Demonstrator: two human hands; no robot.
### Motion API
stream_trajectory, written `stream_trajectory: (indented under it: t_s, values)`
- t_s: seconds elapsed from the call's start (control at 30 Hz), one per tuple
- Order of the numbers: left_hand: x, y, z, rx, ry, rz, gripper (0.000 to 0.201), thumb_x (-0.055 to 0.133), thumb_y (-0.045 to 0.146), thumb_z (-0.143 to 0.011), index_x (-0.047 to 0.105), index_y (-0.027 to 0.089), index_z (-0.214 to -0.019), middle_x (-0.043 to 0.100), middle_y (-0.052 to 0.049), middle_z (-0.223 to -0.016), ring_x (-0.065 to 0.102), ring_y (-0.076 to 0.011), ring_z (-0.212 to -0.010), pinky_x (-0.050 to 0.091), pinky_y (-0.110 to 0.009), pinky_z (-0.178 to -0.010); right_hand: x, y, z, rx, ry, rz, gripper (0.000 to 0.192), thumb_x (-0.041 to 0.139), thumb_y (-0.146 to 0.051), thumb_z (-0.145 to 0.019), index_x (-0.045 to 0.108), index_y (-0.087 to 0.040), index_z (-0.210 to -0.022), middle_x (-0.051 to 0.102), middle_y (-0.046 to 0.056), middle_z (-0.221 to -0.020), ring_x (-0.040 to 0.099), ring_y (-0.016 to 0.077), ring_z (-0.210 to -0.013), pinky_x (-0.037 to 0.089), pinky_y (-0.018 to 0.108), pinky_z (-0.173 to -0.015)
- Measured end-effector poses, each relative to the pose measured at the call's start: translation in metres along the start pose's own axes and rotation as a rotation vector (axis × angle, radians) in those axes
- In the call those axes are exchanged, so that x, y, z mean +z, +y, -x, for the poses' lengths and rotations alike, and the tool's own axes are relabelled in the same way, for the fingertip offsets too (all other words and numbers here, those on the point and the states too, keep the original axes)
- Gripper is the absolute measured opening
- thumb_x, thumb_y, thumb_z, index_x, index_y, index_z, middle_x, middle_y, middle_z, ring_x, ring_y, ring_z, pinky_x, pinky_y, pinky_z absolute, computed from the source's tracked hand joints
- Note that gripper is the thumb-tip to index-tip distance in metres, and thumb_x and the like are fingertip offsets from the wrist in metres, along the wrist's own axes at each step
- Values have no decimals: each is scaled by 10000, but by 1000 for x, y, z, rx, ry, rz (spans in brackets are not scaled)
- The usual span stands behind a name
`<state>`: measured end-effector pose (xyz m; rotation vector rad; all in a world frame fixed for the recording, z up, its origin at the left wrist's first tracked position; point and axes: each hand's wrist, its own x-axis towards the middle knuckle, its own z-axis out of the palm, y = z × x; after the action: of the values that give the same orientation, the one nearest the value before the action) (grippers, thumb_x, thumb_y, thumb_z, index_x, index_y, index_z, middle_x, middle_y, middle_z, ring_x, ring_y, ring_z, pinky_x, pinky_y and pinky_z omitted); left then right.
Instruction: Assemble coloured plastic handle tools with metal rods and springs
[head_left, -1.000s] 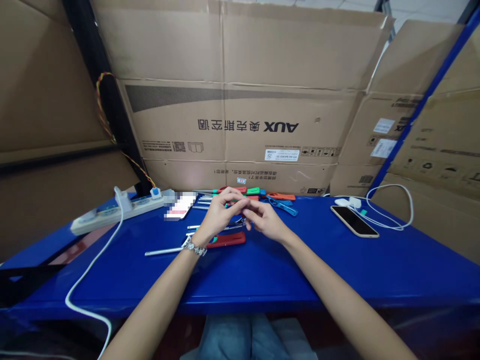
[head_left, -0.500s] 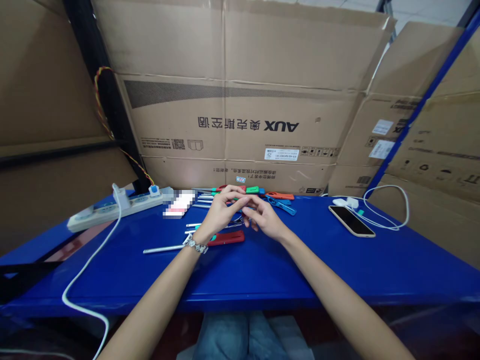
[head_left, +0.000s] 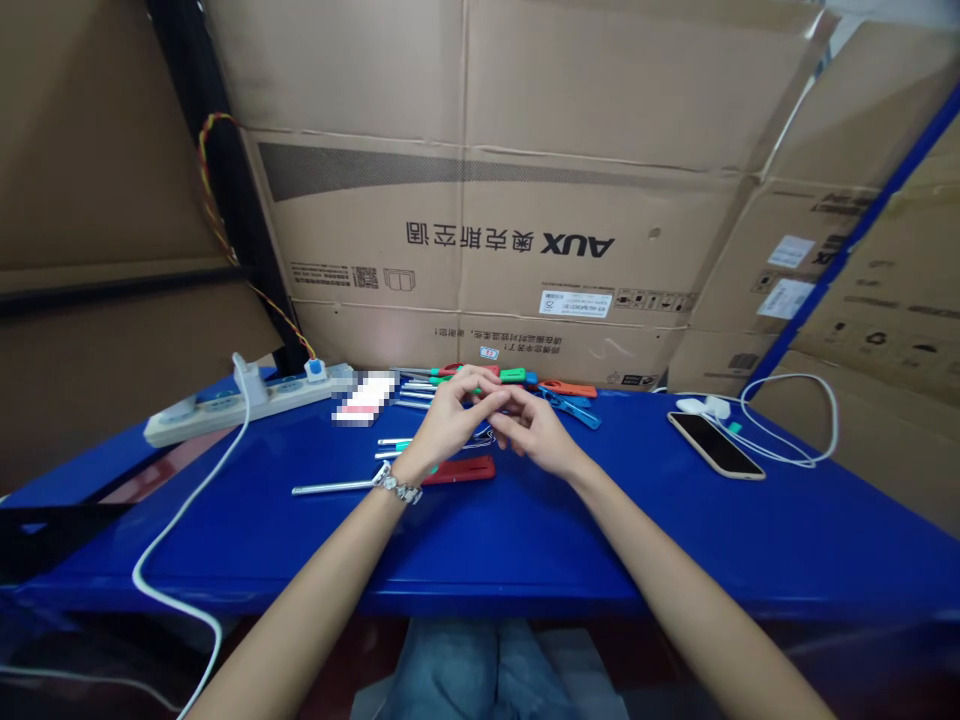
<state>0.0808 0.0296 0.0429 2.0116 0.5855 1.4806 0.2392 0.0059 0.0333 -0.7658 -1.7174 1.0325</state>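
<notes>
Over the middle of the blue table, my left hand (head_left: 457,410) and my right hand (head_left: 538,428) meet at the fingertips. The fingers of both are bent and pressed together; whatever is between them, if anything, is hidden. Just below the fingers some thin metal parts (head_left: 484,437) show, too small to name. Under my left wrist, which wears a watch, lies a stick lighter with a red handle (head_left: 465,470) and a long metal tube (head_left: 330,489). Behind the hands lie several more, among them an orange handle (head_left: 568,388), a green handle (head_left: 513,375) and a blue handle (head_left: 576,410).
A power strip (head_left: 285,390) with plugs lies at the left, its white cable (head_left: 176,510) running over the front edge. A phone (head_left: 716,446) and a white charging cable (head_left: 795,460) lie at the right. Cardboard (head_left: 480,190) walls stand behind.
The camera view has shifted slightly, so the background and table items sit a little further right. The hands keep nearly the same pose, fingertips together.
</notes>
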Motion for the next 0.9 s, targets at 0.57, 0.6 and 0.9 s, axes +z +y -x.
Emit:
stream_trajectory:
  t_s: [0.57, 0.6, 0.9]
  values:
    - [-2, 5, 1, -20, -46, -22, 247, 675, 420, -877, 742, 187, -827, 644, -93, -1038, 609, -230, -1032, 476, -384, -924, -1, -1, 1, -64, 2, 42, 364, 674, -493, -813, 604, -188, -998, 634, 0, -773, 496, 98, -525, 442, 253, -523]
    - [-3, 7, 1, -13, -68, -28, 247, 649, 414, -897, 753, 193, -861, 644, -99, -1069, 601, -235, -1065, 469, -387, -942, -4, -4, 2, -55, -24, 33, 367, 660, -502, -824, 617, -184, -1001, 637, 1, -760, 490, 95, -512, 442, 256, -520]
    - [7, 2, 1, -8, 100, -25, 238, 749, 399, -815, 673, 176, -781, 625, -63, -948, 611, -202, -952, 499, -301, -754, 3, 9, -6, -70, 183, -27, 411, 797, -469, -705, 481, -208, -737, 589, -28, -664, 528, 112, -561, 436, 241, -533]
